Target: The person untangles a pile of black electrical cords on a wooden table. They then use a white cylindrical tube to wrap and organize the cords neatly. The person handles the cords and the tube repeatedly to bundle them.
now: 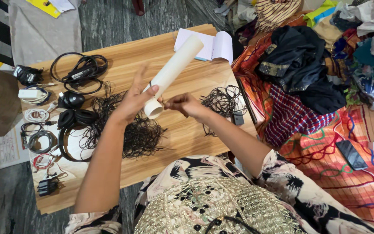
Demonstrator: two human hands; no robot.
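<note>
The left hand [133, 102] grips a long white tube [173, 73] near its lower open end, thumb pressed across it, the tube slanting up and away over the worktop [195, 82]. The right hand [185, 105] sits just beside that open end, fingers pinched together on a thin black thread, too fine to follow. Under the left hand lies a tangle of black wire [137, 136]; a smaller tangle [224, 102] lies beyond the right hand. Headphones [72, 119] and coiled cables [81, 71] sit further left.
</note>
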